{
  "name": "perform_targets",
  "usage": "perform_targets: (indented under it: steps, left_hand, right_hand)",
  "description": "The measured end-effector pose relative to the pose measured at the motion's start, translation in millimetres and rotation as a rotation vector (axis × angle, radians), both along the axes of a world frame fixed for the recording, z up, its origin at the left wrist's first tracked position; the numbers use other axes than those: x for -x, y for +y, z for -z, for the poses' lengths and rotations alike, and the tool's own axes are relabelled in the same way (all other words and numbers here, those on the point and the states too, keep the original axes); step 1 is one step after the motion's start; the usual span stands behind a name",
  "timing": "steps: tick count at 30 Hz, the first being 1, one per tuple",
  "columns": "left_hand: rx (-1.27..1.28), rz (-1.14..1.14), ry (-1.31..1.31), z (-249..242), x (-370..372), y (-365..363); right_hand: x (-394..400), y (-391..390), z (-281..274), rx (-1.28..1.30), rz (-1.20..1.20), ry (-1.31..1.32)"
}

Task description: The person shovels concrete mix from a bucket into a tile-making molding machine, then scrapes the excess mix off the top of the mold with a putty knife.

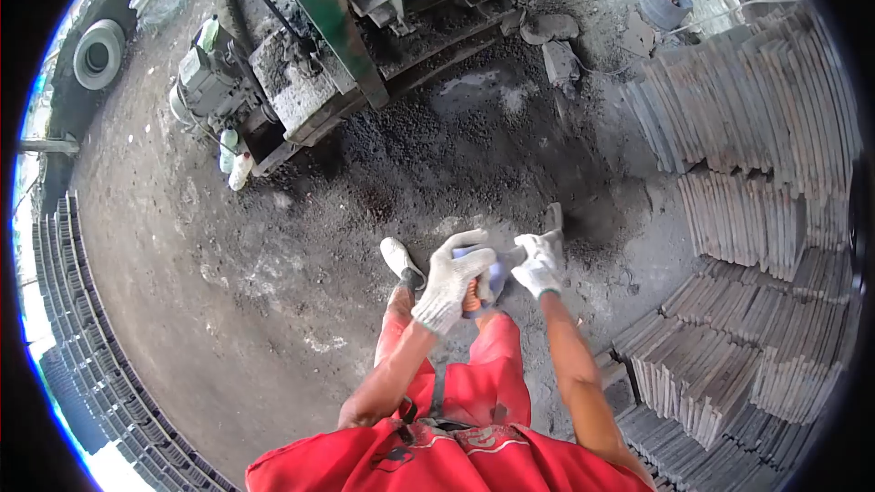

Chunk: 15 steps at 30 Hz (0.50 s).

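My left hand (pixel 448 284), in a white knit glove, is closed around a rounded blue object (pixel 493 284) with an orange ribbed part (pixel 471 296); its kind is not clear. Beside it my right hand (pixel 539 264), also gloved in white, has its fingers curled. A narrow grey piece (pixel 555 217) stands out past those fingers, and a short grey part lies between the two hands. Whether these belong to one tool is blurred. Both hands are held in front of my red shorts, above the dusty ground.
A green-framed machine (pixel 337 27) with a motor (pixel 211 82) stands ahead, with dark grit (pixel 437 141) below. Stacked boards (pixel 738 100) line the right side. A tire (pixel 98 55) lies far left, above a row of dark stacks (pixel 91 328). A bucket (pixel 665 5) sits at back right.
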<state>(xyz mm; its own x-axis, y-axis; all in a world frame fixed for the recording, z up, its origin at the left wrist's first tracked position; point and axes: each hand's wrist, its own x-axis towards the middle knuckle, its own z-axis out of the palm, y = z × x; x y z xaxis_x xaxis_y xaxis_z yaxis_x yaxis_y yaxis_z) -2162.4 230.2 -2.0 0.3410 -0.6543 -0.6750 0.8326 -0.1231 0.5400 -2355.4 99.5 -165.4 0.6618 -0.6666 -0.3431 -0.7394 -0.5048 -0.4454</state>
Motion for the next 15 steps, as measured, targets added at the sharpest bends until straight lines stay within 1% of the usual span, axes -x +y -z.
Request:
perform_targets:
  steps: [2,4,5,6,8,9,11,13,15]
  left_hand:
    - [-0.015,0.038,-0.079,-6.5,-31.1,27.2]
    - [-0.103,0.035,-0.138,-32.1,-63.7,49.2]
    - [-0.069,0.016,-0.178,-35.6,-82.0,61.3]
    - [-0.161,-0.015,-0.235,-34.8,-97.7,72.5]
    - [-0.085,-0.171,-0.255,-50.1,-128.3,91.3]
    - [-0.076,-0.167,-0.230,-62.3,-142.8,99.0]
    - [-0.052,-0.129,-0.218,-78.0,-164.4,112.4]
    - [-0.079,-0.050,-0.312,-105.9,-181.3,109.9]
    - [-0.058,-0.041,-0.385,-112.4,-192.7,100.1]
  right_hand:
    - [-31.0,25.3,16.9,-0.022,0.055,-0.102]
    - [-70.6,47.9,26.4,-0.035,0.032,-0.177]
    - [-93.7,57.5,23.5,-0.050,0.008,-0.216]
    - [-120.6,63.4,19.4,-0.064,-0.020,-0.259]
    - [-182.1,65.8,-20.8,-0.107,-0.161,-0.126]
    - [-201.3,60.2,-3.3,-0.094,-0.358,0.013]
    - [-222.1,64.8,-29.1,-0.095,-0.364,-0.050]
    - [-237.0,61.3,-49.0,-0.076,-0.393,-0.107]
    - [-255.8,42.5,-66.7,-0.022,-0.422,-0.148]
